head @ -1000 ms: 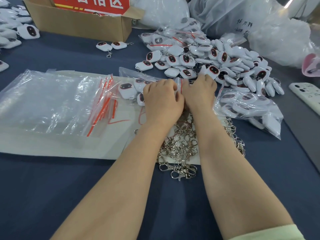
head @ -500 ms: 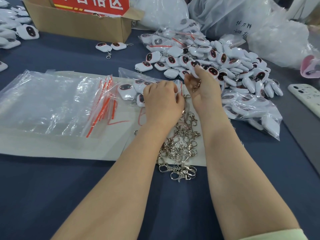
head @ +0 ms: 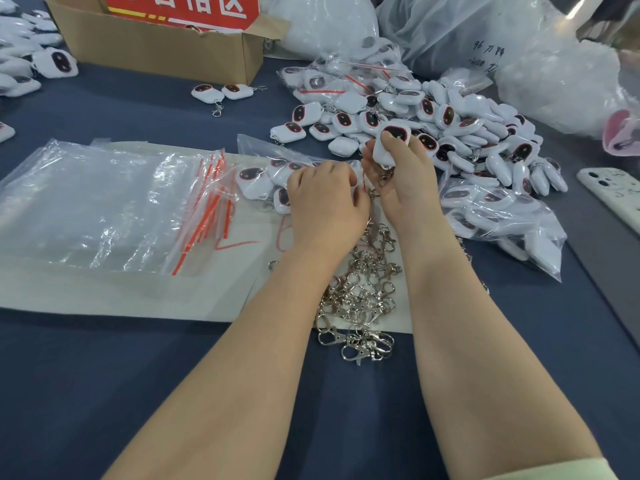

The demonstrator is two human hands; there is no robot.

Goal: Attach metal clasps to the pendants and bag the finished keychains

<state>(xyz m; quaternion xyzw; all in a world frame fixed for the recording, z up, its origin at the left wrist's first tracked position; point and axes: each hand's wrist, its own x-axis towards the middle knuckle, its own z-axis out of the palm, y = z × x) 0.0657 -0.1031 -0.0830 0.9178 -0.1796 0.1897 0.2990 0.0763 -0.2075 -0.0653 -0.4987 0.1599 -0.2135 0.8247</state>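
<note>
The white pendant, its clasp dangling, was pinched in the right hand at 2 o'clock of the left hand, which gripped the bag by its mouth, where the loose clasp might have snagged the rim.

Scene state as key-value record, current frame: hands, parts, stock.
left hand: grips mouth of part-filled bag
right hand: holds pendant, attached clasp hanging below
part-filled bag: lies on table, several pendants inside
loose clasps: pile between the forearms
empty bags: stack at left
pendant pile: beyond right hand
phone: right edge
</note>
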